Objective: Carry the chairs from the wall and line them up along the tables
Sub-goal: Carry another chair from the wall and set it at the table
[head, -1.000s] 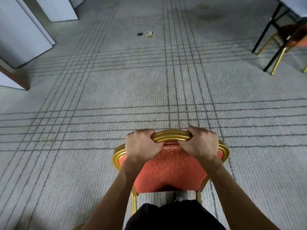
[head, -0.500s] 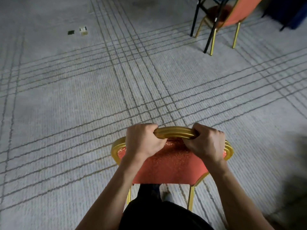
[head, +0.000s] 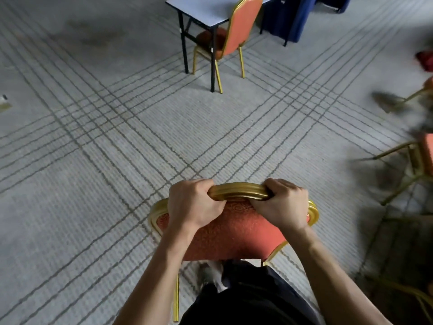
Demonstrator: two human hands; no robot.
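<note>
A: Where is the chair with the gold metal frame and orange-red patterned upholstery (head: 234, 233)?

B: Low in the middle of the view, just in front of the person's dark trousers (head: 246, 303). The rear of its backrest faces them. Both hands have it by the curved gold top rail.

A: How do the fingers lie?

B: The left hand (head: 192, 205) is clenched round the rail left of its middle, with the fingers wrapped over the top. The right hand (head: 283, 205) grasps the rail the same way on the other side. A stretch of bare gold rail shows between the two hands.

A: Is the chair off the floor?

B: I cannot tell. One gold leg runs down at the lower left, over the grey carpet crossed by bands of dark lines (head: 93, 160). Whether its foot touches the carpet is not clear.

A: And the tables?

B: A folding table with a pale top and black legs (head: 201, 12) stands well apart, at the top of the view. A second gold-framed orange chair (head: 243, 24) stands at it, its seat partly under the top and its back toward the person. Just to the right of that hangs a dark blue cloth (head: 293, 17). More gold-and-orange chairs (head: 419, 158) show at the right edge, blurred.
</note>
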